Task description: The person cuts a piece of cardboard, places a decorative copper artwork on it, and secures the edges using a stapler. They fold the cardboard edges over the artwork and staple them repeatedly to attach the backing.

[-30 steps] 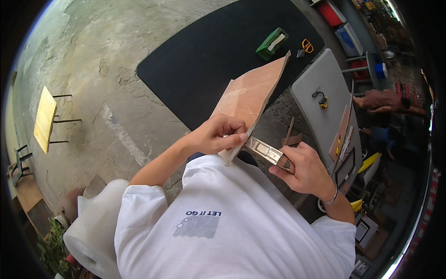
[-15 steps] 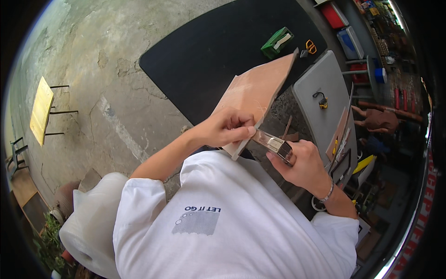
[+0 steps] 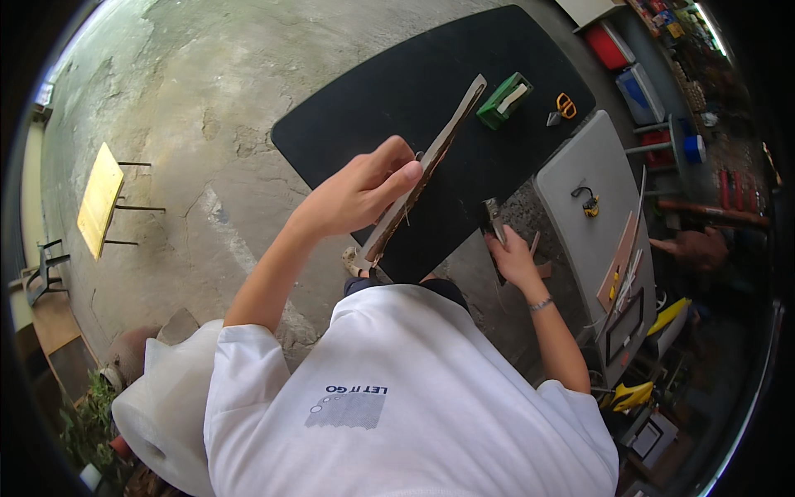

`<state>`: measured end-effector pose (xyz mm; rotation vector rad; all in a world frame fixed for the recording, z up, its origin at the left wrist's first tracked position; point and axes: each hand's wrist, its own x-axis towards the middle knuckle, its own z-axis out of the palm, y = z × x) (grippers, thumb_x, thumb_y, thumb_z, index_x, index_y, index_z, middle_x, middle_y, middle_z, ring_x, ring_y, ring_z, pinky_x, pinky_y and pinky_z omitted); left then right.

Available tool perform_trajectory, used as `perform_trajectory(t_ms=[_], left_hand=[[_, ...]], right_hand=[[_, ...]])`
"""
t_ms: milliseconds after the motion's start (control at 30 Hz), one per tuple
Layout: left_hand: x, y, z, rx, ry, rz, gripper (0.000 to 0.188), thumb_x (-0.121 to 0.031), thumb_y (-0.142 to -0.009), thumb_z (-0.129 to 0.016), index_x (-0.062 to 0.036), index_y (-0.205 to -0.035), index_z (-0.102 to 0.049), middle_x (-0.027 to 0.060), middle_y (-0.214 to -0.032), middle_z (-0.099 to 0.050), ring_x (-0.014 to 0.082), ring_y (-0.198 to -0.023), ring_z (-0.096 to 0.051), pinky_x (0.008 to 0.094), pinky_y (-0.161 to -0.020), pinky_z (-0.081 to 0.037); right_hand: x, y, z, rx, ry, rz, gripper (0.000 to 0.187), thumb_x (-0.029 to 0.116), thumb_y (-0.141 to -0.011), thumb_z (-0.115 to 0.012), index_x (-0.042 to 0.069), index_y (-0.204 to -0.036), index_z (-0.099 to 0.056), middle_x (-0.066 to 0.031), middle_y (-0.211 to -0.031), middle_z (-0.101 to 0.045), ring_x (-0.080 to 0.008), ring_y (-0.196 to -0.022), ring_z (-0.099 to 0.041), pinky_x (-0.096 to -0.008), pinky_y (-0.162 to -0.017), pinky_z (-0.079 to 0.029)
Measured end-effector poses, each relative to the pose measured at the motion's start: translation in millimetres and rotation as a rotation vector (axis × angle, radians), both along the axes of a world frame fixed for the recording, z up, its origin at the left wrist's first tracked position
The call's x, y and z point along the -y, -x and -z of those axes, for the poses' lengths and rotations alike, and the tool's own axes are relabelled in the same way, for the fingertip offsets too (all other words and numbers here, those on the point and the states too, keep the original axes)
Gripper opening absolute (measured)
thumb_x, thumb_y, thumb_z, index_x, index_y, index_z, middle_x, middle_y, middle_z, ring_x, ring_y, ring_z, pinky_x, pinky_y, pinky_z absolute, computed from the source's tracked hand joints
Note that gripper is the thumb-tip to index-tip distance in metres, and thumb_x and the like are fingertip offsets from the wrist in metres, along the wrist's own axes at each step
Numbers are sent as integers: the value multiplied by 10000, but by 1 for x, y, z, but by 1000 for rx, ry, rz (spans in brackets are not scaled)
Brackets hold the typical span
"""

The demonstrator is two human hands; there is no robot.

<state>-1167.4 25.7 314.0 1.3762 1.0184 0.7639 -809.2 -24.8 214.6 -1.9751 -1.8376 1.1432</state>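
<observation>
My left hand (image 3: 356,186) grips a thin flat board (image 3: 454,122) by its side, thumb on the near face and fingers behind. The board is tilted nearly edge-on, showing a pale strip and a rough brown edge with loose threads. Lower and to the right, my right hand (image 3: 515,258) is closed around a metal staple gun (image 3: 494,219), held apart from the board. Much of the tool's grip is hidden by my fingers.
On the black table (image 3: 364,99) are a green tape dispenser (image 3: 503,101) and orange-handled scissors (image 3: 565,106). The grey table (image 3: 571,166) carries a tape measure (image 3: 590,205) and wood strips (image 3: 617,265). A bubble-wrap roll (image 3: 170,398) stands at left; another person (image 3: 700,248) is at far right.
My left hand has raised the board and turned it from its broad peach face to nearly edge-on. My right hand has drawn the staple gun away from the board's edge.
</observation>
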Motion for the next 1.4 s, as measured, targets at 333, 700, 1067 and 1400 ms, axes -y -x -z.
perform_trajectory(t_ms=[333,700,1067,1400], left_hand=[[1,-9,-26,-500,-117,-86,342,-330,-1027,-594,-20,-898,-527,61,-735,-568,149,-641,-486,317,-584,-415],[25,-44,-14,-368,112,-658,266,-290,-1081,-484,-40,-1007,-534,18,-773,-583,95,-666,-505,270,-586,-430],[5,-46,-44,-594,108,-138,318,-317,-1052,-545,-29,-920,-533,36,-715,-490,109,-647,-426,311,-588,-387],[-33,-18,-34,-224,305,289,350,-337,-1064,-520,-30,-898,-553,-16,-687,-532,63,-623,-602,246,-543,-525]], right_hand=[[-59,-16,152,190,-91,-121,362,360,-985,-583,6,-977,-509,-283,-939,-663,-498,-948,-630,-558,-778,-484],[-76,-31,192,163,-85,-265,331,348,-992,-567,29,-991,-480,-278,-953,-674,-497,-916,-644,-579,-777,-502],[-98,-28,162,371,-54,-494,265,260,-928,-621,-3,-910,-651,-264,-881,-706,-441,-860,-703,-521,-774,-566],[-106,-17,154,142,210,-261,415,378,-978,-593,-34,-1012,-624,-268,-886,-699,-440,-949,-688,-492,-810,-540]])
